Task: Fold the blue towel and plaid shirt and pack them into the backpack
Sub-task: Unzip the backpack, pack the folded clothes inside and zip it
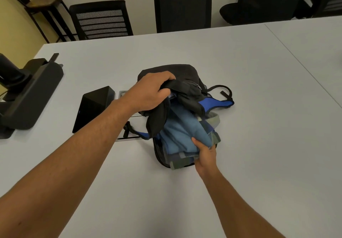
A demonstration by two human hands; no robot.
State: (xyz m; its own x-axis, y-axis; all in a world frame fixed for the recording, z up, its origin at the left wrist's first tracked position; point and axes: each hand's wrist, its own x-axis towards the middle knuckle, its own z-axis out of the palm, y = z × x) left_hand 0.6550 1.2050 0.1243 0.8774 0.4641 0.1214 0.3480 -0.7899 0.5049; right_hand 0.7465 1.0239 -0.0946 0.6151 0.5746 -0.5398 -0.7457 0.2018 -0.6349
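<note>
At frame center, my left hand [151,91] grips the backpack [177,73] flap. My right hand [205,154] pinches the folded towel [181,134] and shirt [182,161] at its mouth.

My left fingertips [169,79] buried under backpack flap [177,93]. Right fingers [200,145] hidden beneath blue towel [182,134] and plaid shirt [182,162]. Bag interior mostly unseen. Monitor stand [31,97] cut off at left edge.
</note>
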